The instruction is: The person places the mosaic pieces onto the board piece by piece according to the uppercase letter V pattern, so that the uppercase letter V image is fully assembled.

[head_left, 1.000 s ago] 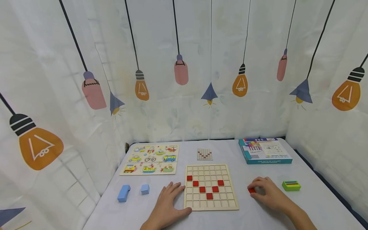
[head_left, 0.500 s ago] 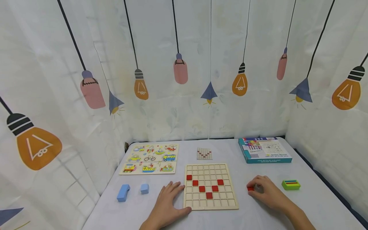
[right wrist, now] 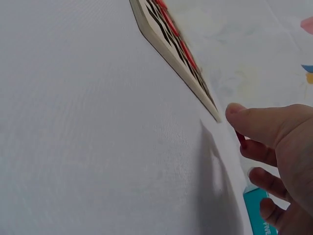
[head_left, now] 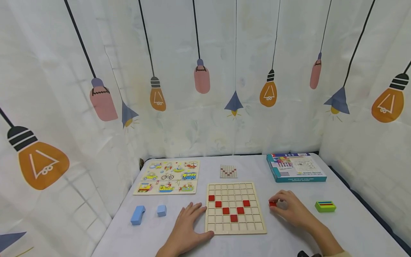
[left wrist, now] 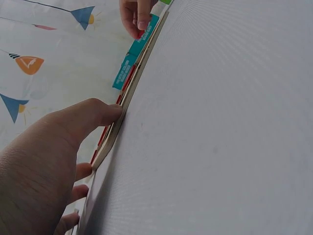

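A wooden grid board lies in the middle of the table, with several red square tiles set in its cells in a lopsided V. My left hand is spread at the board's left side, its thumb on the near left corner and its fingertips by the left edge. To the right of the board, my right hand pinches a red square tile between thumb and forefinger. In the right wrist view this tile shows edge-on, raised off the tabletop and apart from the board.
Behind the board lies a small pattern card. A picture puzzle board is at the back left, with two blue blocks in front. A teal-edged box sits back right, and a green block lies right of my right hand.
My right hand has lifted a little and moved left towards the board, carrying the red tile. The left hand and the board have stayed put.
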A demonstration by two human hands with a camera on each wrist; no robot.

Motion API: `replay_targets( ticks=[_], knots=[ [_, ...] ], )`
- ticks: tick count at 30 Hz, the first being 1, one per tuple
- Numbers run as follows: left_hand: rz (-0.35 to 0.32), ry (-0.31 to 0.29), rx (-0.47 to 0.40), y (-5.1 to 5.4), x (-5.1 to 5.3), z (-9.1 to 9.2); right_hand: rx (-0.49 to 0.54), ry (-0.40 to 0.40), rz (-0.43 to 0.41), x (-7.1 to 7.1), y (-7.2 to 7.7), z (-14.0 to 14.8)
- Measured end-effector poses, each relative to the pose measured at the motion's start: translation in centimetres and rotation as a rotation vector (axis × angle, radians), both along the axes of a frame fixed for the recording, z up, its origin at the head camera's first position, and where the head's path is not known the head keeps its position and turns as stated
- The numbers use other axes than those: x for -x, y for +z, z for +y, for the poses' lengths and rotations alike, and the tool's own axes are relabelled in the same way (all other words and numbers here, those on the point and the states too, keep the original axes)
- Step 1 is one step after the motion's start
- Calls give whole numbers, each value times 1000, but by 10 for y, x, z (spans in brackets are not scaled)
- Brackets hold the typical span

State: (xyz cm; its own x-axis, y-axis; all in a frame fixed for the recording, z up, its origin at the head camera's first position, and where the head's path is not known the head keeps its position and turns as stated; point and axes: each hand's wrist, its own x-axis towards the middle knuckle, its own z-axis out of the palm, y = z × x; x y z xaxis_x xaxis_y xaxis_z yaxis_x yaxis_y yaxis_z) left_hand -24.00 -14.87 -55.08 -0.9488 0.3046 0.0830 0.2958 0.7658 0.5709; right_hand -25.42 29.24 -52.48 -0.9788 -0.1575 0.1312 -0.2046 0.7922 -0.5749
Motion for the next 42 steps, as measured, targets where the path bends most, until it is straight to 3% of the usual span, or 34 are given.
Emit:
replay_targets(
  ticks=[12, 42],
  knots=[
    [9, 3, -2, -1, 0, 0, 16, 8, 18, 18, -7, -19],
    [10, 2, -10, -1, 0, 0, 82, 5, 10, 42, -2, -58]
  ],
)
